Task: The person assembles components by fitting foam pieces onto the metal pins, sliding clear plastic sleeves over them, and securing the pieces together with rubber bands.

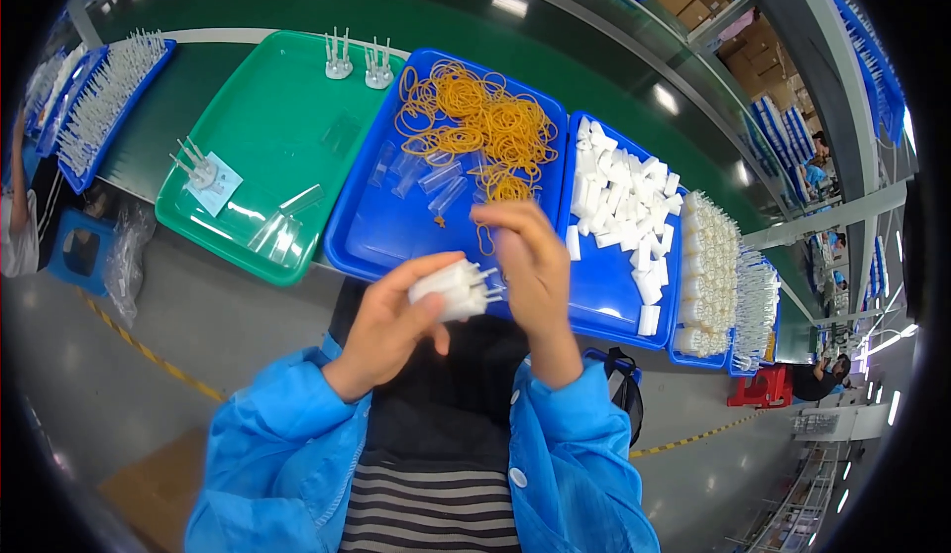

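Note:
My left hand (381,330) is closed round a white plastic cluster (454,291) with several thin prongs pointing right. Just to its right, my right hand (530,266) is raised over the near edge of the blue tray (371,231), its fingers bent toward the left. An orange rubber band (485,240) shows at its fingertips; the thumb is partly hidden. Behind that hand lies a tangled pile of orange rubber bands (475,112). Several short clear plastic tubes (441,176) lie beside the pile in the same tray.
At left, a green tray (267,147) bears pronged white clusters (338,57), a small paper slip and clear tubes (279,238). White cylinders (624,186) fill another blue tray at right. Beyond it stand trays of white parts (708,271). A green conveyor belt (594,67) runs behind.

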Tool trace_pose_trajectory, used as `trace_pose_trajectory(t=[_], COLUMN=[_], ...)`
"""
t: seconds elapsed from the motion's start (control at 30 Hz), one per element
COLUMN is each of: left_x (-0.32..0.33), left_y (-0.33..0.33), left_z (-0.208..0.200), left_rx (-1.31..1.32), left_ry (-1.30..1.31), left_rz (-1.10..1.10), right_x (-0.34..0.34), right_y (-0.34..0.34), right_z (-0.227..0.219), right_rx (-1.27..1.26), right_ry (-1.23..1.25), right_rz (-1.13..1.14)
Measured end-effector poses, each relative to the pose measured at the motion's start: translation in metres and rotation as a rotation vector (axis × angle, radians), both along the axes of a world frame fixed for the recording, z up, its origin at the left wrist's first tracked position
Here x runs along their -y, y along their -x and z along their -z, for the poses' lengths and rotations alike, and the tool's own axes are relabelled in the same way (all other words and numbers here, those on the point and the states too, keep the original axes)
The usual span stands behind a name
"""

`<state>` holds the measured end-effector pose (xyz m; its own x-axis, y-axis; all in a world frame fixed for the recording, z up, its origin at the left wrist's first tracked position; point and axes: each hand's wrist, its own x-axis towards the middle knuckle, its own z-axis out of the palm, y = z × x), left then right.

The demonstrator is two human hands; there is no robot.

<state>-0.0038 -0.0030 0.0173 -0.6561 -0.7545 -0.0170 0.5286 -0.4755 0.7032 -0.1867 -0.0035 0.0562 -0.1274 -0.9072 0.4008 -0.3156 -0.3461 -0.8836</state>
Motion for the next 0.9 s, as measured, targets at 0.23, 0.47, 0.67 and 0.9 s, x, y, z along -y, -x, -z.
trace_pose_trajectory(t=[0.23,0.47,0.67,0.9], left_x=[0.01,0.016,0.013,0.004], left_y=[-0.016,-0.027,-0.015,0.0], left_z=[-0.003,-0.004,0.003,-0.001], left_rx=[0.061,0.164,0.244,0.329], left_ry=[0.074,0.269,0.477,0.554], left_rz=[-0.132,-0.237,-0.378,-0.386], right_x=[0.059,0.039,-0.024,-0.046], right_y=[-0.002,0.003,-0.015,-0.011], right_z=[0.032,0.015,-0.011,-0.011], right_rx=[-1.04,-0.161,0.17,-0.039], right_ry=[0.022,-0.087,-0.18,-0.192], right_rz=[0.091,0.133,-0.088,0.0])
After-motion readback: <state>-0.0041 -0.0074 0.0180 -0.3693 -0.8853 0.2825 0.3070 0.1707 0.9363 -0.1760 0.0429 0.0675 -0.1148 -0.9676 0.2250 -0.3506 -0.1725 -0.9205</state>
